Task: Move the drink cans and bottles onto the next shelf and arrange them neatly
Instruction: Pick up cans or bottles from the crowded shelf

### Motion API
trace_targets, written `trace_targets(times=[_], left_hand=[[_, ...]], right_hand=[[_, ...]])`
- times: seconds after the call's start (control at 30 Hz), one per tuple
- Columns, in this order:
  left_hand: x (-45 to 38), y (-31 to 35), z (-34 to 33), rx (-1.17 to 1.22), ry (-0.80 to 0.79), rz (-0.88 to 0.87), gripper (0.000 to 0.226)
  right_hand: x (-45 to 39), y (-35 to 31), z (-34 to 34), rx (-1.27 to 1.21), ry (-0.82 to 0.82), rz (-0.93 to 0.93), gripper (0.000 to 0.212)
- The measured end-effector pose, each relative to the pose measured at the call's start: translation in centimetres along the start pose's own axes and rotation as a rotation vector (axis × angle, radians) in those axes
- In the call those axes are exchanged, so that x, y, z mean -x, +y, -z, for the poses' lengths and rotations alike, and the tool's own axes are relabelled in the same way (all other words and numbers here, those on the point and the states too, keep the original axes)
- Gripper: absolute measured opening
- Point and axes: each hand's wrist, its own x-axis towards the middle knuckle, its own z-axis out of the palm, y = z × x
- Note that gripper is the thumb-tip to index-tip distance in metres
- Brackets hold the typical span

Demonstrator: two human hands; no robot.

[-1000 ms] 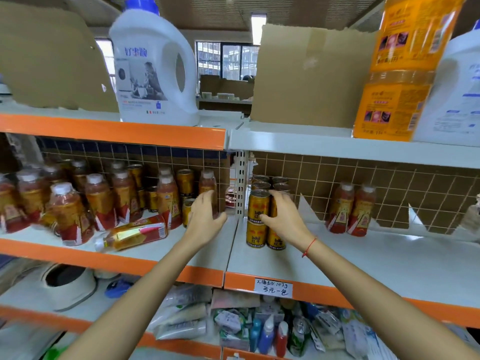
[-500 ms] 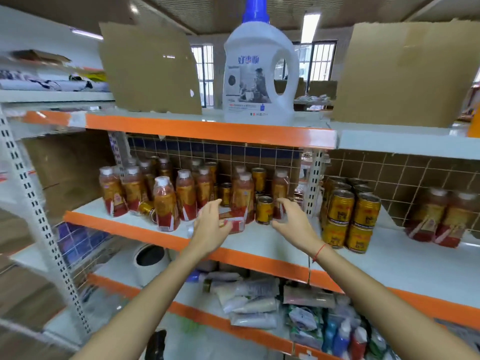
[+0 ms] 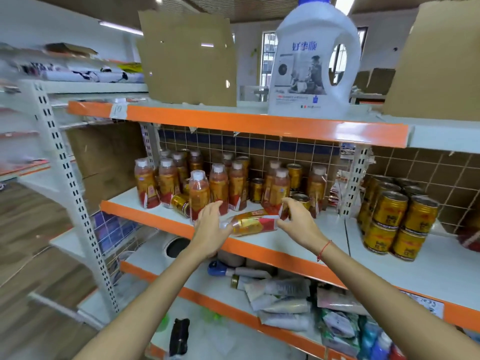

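A drink bottle (image 3: 253, 222) with a red and gold label lies on its side at the front of the left shelf (image 3: 145, 207). My left hand (image 3: 211, 226) reaches over its cap end with fingers extended. My right hand (image 3: 298, 220) is at its base end, fingers loosely curled; no firm grip shows. Behind stand several matching bottles (image 3: 218, 187) mixed with gold cans (image 3: 294, 173), and one can (image 3: 180, 203) lies tipped over. On the right shelf (image 3: 436, 268), gold cans (image 3: 394, 216) are stacked two high.
A perforated upright post (image 3: 351, 178) divides the two shelves. Above stand a large white detergent jug (image 3: 314, 63) and cardboard sheets (image 3: 187, 61). The lower shelf holds pouches and packets (image 3: 283, 294). A wire grid backs both shelves.
My view swung left from the stacked cans to the left shelf. Both hands left the stacked cans and moved to the lying bottle, now at either end of it.
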Motion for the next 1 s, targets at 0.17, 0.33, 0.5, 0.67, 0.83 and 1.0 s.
trace_targets(times=[0.17, 0.33, 0.5, 0.67, 0.83, 1.0], left_hand=[[-2.3, -1.2, 1.0, -0.022, 0.029, 0.042, 0.068], [-5.3, -2.2, 4.2, -0.025, 0.158, 0.077, 0.056], [-6.0, -4.1, 4.5, 0.005, 0.165, 0.149, 0.069], [-7.3, -6.3, 4.6, 0.037, 0.17, 0.225, 0.076], [-10.3, -7.5, 5.3, 0.066, 0.162, 0.211, 0.078], [-13.2, -8.9, 5.3, 0.05, 0.071, 0.169, 0.079]], right_hand=[[-3.1, 0.1, -0.7, 0.01, -0.017, 0.062, 0.058], [-6.4, 0.4, -1.0, 0.009, -0.015, 0.098, 0.06], [-9.2, -0.5, -2.3, 0.012, -0.026, 0.141, 0.059], [-11.2, -1.5, -3.9, -0.001, -0.047, 0.179, 0.06], [-13.7, -2.2, -5.3, 0.004, -0.049, 0.15, 0.06], [-15.8, -2.9, -6.6, 0.01, -0.06, 0.092, 0.06]])
